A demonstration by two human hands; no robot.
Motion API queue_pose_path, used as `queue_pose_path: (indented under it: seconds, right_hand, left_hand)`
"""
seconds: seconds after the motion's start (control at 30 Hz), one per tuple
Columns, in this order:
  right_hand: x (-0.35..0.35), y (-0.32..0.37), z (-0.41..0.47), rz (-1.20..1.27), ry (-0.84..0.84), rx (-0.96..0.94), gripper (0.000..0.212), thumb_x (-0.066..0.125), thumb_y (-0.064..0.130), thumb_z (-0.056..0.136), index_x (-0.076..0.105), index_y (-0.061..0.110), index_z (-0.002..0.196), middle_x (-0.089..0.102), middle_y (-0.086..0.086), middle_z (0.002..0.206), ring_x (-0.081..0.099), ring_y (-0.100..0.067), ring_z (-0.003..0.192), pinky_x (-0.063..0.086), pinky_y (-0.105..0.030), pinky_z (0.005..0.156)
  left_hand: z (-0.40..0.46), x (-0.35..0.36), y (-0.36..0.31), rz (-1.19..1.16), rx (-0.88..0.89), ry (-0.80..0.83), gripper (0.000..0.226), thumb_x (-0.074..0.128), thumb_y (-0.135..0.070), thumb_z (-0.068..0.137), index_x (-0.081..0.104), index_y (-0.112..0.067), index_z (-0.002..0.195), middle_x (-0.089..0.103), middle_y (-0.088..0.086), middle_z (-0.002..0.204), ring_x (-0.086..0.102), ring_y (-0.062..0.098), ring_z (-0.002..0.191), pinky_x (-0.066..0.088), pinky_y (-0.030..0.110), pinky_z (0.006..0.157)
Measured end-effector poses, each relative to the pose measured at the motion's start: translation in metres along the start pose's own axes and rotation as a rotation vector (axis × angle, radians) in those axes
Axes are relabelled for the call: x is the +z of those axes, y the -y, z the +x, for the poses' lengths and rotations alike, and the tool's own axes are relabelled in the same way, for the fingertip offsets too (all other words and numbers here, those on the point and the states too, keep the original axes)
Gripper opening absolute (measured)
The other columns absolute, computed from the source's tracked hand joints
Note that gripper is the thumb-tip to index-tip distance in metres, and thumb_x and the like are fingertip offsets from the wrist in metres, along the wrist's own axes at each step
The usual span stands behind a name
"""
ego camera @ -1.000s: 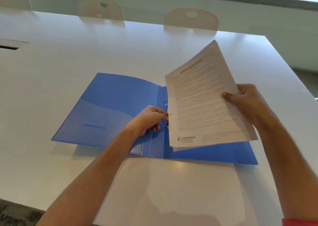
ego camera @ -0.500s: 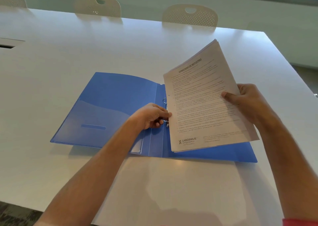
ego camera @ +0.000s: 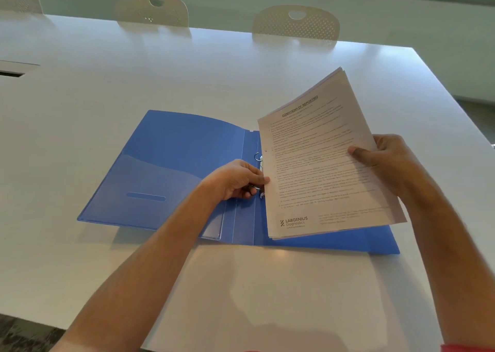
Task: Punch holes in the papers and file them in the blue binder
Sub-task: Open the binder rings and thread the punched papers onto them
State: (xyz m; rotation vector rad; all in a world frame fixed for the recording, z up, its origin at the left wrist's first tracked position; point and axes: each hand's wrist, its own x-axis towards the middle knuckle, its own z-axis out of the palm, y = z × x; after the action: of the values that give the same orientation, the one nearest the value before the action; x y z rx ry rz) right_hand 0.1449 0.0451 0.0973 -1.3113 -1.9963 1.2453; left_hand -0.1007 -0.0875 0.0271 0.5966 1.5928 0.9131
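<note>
Paper is thin and bendy. The papers (ego camera: 321, 164) tilt over the open blue binder (ego camera: 174, 169) on the counter (ego camera: 107, 84), right hand (ego camera: 388, 161) pinching their edge; left hand (ego camera: 235, 180) pinches near the rings (ego camera: 257, 157).

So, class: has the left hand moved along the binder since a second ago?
Barely. The left hand stays at the lower ring of the binder; its fingertips have only crept right, up against the papers.

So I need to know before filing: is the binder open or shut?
Open: the blue binder lies spread flat on the table, both covers down, rings exposed.
</note>
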Motion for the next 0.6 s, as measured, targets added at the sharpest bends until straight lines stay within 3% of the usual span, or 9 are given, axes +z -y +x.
queue_pose_path:
  seconds: [0.47,0.6]
  right_hand:
    - [0.0,-0.013,0.001,0.047,0.008,0.028,0.004,0.067,0.024,0.09,0.069,0.025,0.094,0.077,0.003,0.077,0.075,-0.021,0.067,0.06,-0.045,0.071]
    - [-0.004,-0.016,-0.001,0.063,0.005,0.016,0.006,0.067,0.024,0.09,0.069,0.023,0.096,0.077,0.004,0.076,0.074,-0.021,0.067,0.059,-0.042,0.07]
  left_hand:
    - [0.005,-0.001,-0.002,0.048,-0.034,-0.01,0.013,0.061,-0.01,0.092,0.07,-0.003,0.098,0.072,0.013,0.09,0.046,0.007,0.045,0.044,0.018,0.044]
    - [0.009,0.002,-0.004,0.108,-0.042,-0.044,0.016,0.064,-0.011,0.09,0.069,-0.001,0.101,0.074,0.014,0.096,0.042,0.007,0.048,0.042,0.019,0.05]
